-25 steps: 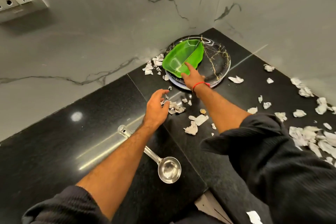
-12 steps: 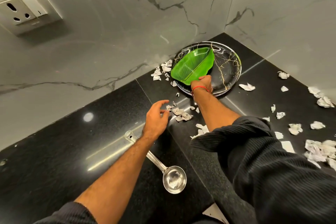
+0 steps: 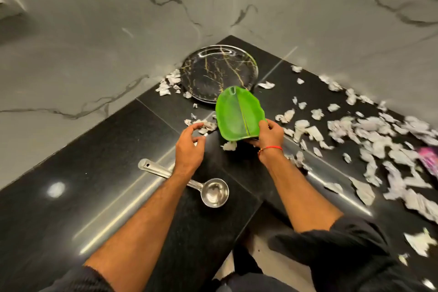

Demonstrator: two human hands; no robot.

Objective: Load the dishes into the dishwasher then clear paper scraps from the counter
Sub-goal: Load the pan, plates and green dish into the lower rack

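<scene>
Presently, the right hand (image 3: 270, 136) grips the near end of the green leaf-shaped plate (image 3: 237, 114), thumb curled over its rim, holding it tilted above the black counter (image 3: 106, 149). The plate is off the round black plate (image 3: 218, 71), which sits in the far corner of the counter against the marble wall (image 3: 94, 31). The left hand (image 3: 189, 147) hovers beside the green plate with fingers loosely curled, holding nothing. A steel ladle (image 3: 208, 191) lies near the counter's front edge, its handle passing under the left forearm. Paper scraps (image 3: 379, 140) are scattered along the counter's right run, thick toward the right edge, with smaller clusters beside the black plate's left rim. A pink object (image 3: 430, 156) shows at the right edge, blurred.
</scene>
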